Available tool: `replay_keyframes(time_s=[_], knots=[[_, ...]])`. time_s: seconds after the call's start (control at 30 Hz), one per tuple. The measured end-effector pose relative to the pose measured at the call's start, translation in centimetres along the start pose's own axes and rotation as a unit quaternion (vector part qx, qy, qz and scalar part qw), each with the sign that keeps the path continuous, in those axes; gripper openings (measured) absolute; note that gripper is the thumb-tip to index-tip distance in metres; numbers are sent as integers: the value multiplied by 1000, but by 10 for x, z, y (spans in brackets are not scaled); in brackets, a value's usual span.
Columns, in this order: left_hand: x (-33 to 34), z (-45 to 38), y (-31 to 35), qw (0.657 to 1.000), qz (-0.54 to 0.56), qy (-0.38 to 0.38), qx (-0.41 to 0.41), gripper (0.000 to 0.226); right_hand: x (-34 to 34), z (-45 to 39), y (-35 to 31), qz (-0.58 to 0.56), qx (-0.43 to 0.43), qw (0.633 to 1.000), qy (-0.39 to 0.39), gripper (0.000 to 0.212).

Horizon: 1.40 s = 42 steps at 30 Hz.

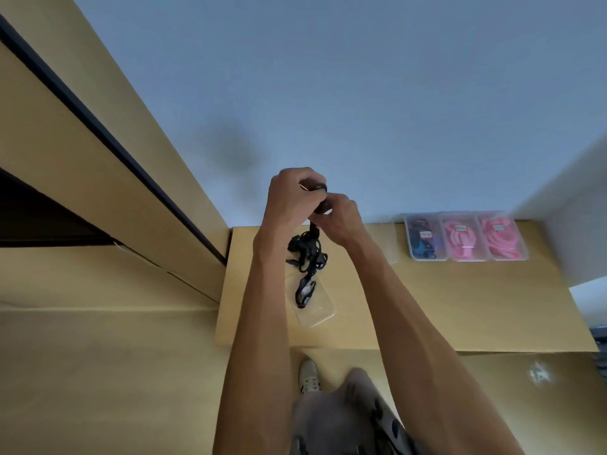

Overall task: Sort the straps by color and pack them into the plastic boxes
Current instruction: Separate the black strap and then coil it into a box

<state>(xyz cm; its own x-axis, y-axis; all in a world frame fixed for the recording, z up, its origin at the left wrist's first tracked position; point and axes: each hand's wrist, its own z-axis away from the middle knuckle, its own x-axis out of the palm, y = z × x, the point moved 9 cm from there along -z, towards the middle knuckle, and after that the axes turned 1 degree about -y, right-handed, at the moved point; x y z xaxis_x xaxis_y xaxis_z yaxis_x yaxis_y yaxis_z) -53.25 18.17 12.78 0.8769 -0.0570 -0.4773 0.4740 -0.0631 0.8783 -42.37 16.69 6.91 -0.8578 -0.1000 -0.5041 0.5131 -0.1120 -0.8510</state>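
Note:
A black strap point(307, 257) hangs in a tangle from both my hands, raised above the wooden table point(443, 307). My left hand point(290, 198) grips its upper end with curled fingers. My right hand point(338, 221) pinches the strap just below, touching the left hand. Under the dangling strap lies an open clear plastic box point(320, 311) on the table. At the back right stand three closed clear boxes: one with dark straps point(423, 239) and two with pink straps point(463, 238) point(502, 238).
A wooden cabinet side point(108, 205) with a dark edge rises on the left. A white wall point(361, 93) stands behind the table. A clear lid point(392, 241) lies left of the dark box. My shoe point(308, 376) shows below the table edge.

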Motion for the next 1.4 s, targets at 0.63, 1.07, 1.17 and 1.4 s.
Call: replay_keyframes(time_s=[0.63, 1.07, 1.17, 1.4], knots=[[77, -5, -10, 982, 163, -78, -47, 13, -163, 9, -68, -181, -71, 958, 209, 9], [69, -31, 42, 959, 278, 45, -37, 23, -153, -17, -18, -5, -19, 995, 101, 10], [58, -43, 62, 970, 224, 92, -35, 20, -141, -19, -14, 48, -12, 997, 51, 26], [40, -70, 83, 981, 155, 106, -43, 20, -153, -31, -14, -17, -23, 998, 60, 10]])
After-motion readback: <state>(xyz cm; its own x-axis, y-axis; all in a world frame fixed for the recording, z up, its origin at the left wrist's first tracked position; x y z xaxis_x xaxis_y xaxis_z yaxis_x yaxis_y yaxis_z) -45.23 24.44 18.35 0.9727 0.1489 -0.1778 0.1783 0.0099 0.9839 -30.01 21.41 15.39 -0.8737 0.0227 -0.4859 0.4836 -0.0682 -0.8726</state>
